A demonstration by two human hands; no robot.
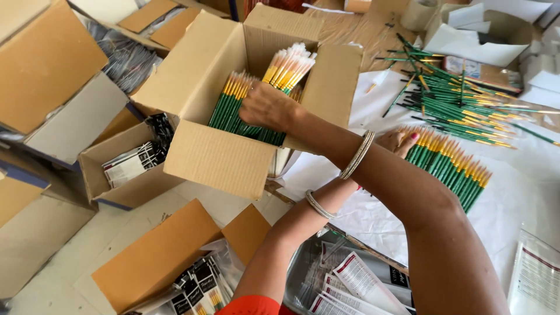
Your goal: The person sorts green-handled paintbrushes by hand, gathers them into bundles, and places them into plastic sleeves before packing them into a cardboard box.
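While I look down from the head camera, my arms are crossed. My right hand [265, 107] reaches over into the open brown box [221, 157], and its fingers press on the green brushes in the box [230, 108], which stand packed tight with yellow and white tips up. I cannot tell if those fingers grip any. My left hand [399, 140] lies on the white table [373, 216] to the right, mostly hidden behind my right arm, fingers curled at the end of a neat row of green brushes [452, 169]. I cannot tell if it holds them.

Farther back on the table lies a messy pile of loose green brushes [461, 108]. A smaller brown box [125, 186] left of the big one holds black and white packs. Near my body lie clear flat packs with white and red labels [356, 280]. Another brown box [157, 256] at the bottom holds black label packs with small brushes.
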